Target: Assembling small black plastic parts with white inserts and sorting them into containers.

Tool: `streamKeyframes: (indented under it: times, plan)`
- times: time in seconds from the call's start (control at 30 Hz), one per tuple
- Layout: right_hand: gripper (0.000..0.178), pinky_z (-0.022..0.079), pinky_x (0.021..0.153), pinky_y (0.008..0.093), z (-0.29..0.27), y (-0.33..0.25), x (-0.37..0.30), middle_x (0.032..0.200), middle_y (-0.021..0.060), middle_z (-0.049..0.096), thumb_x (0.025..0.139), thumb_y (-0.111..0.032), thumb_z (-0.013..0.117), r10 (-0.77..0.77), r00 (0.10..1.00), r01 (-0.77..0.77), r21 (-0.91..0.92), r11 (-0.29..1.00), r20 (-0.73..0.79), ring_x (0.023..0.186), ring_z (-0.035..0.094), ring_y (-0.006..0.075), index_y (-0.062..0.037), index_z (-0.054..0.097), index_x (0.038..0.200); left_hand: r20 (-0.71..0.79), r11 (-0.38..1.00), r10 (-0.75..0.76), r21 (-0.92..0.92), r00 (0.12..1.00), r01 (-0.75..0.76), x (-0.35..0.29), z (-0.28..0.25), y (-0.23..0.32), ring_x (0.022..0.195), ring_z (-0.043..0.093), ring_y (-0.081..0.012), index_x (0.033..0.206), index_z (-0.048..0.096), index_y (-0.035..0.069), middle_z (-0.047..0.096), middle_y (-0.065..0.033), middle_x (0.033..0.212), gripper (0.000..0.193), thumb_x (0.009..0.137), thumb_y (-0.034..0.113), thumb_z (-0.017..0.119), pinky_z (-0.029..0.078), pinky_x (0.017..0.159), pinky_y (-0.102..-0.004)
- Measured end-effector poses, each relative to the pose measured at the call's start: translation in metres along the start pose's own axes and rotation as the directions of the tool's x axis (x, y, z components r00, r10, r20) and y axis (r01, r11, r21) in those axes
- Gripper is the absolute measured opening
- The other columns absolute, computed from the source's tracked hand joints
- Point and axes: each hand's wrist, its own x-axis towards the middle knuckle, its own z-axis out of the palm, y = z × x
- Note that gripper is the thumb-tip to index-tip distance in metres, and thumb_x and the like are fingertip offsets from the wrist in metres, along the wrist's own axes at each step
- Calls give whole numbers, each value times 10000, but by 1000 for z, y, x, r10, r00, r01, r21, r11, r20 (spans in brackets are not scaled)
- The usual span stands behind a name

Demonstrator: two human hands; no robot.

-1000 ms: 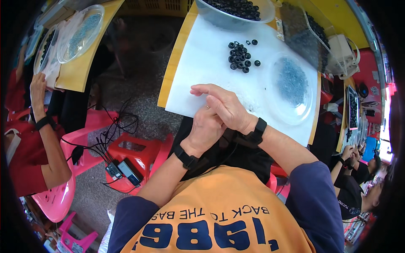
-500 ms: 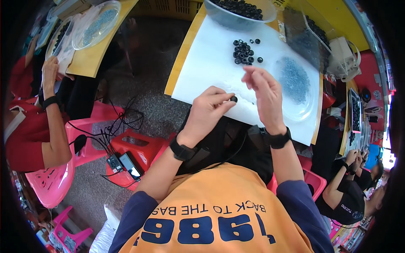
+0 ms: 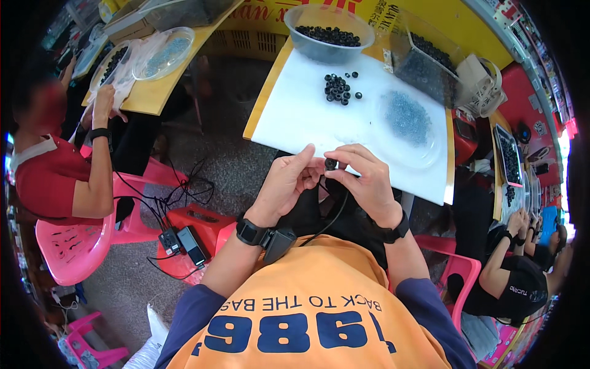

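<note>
The grey floor (image 3: 239, 154) is overhung by a white-covered surface (image 3: 295, 117). At its near edge, the left hand (image 3: 286, 184) is loosely spread; a black piece (image 3: 330, 164) is pinched in the right hand (image 3: 370, 181), its direction and long axis unclear.

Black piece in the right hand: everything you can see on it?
The small black piece is squat and roundish, dark all over, and looks like plastic or rubber; finer detail is too small to make out. It is pinched between the thumb and fingertips of the right hand, in front of the near edge of the white-covered table. The fingers of the left hand are right beside it; whether they touch it, I can't tell.
</note>
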Motion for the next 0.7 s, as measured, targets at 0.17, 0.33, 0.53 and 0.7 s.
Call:
streamKeyframes:
  times: [0.17, 0.33, 0.53, 0.7]
  plan:
    - [327, 541, 659, 289, -6, -14, -4, 988, 77, 699, 731, -29, 807, -55, 996, 52, -38, 998, -64, 766, 657, 193, -61, 722, 1045, -17, 996, -21, -84, 1000, 19, 5, -27, -7, 751, 608, -100, 948, 727, -20, 706, -54, 866, 521, 1020, 457, 530, 484, 695, -232]
    - [342, 519, 687, 267, -28, -22, 6, 965, 81, 686, 731, 8, 801, -40, 989, 26, -95, 995, -146, 773, 643, 172, -44, 713, 1057, -40, 985, -70, -161, 997, 63, 10, -48, -9, 789, 640, -128, 960, 724, -23, 699, -48, 847, 545, 1037, 459, 481, 496, 717, -257]
    - [233, 494, 835, 251, -141, 2, 96, 1003, 73, 682, 906, -31, 676, 100, 795, -136, -15, 991, -599, 886, 620, 122, 27, 669, 1131, -71, 990, -65, -126, 995, 56, 8, -40, -1, 782, 621, -115, 949, 714, -11, 694, -49, 858, 477, 1040, 407, 505, 487, 710, -248]
    - [376, 504, 799, 302, -244, 143, 156, 974, 126, 690, 866, -192, 741, 209, 796, -290, -56, 955, -568, 900, 640, 183, 46, 636, 1137, 26, 994, -87, -65, 996, 89, 9, -43, -3, 780, 584, -73, 1015, 719, -15, 674, -19, 862, 440, 1036, 380, 525, 474, 717, -217]
